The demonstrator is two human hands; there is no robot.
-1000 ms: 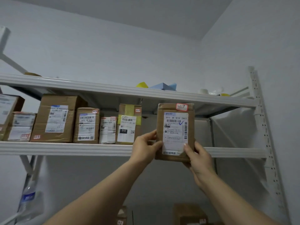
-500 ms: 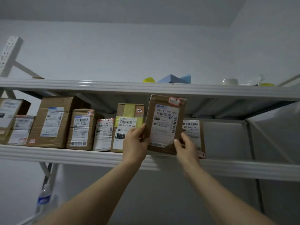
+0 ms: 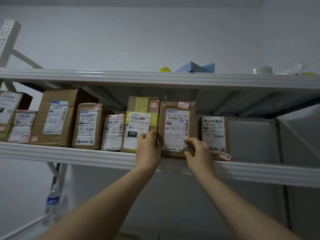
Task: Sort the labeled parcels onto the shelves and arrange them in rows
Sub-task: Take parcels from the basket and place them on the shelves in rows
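Observation:
A flat brown parcel tagged 5-1-7 (image 3: pixel 176 125) stands upright on the middle shelf (image 3: pixel 69 155), between the parcel tagged 5-1-6 (image 3: pixel 141 118) and the one tagged 5-1-8 (image 3: pixel 215 134). My left hand (image 3: pixel 148 148) grips its lower left edge. At its lower right corner my right hand (image 3: pixel 199 151) pinches it with curled fingers. Further left along the shelf stands a row of labeled boxes: 5-1-5 (image 3: pixel 112 132), 5-1-4 (image 3: pixel 88 125), and a larger box (image 3: pixel 55 116).
The top shelf (image 3: pixel 155 77) carries blue foam pieces (image 3: pixel 195 67), a yellow item (image 3: pixel 164 69) and a white cup (image 3: pixel 263 70). A water bottle (image 3: pixel 52 200) hangs by the left frame. Bare shelf lies to the right of parcel 5-1-8.
Both hands carried the 5-1-7 parcel up and into the gap on the middle shelf; it now stands upright there instead of being held tilted in front of the shelf.

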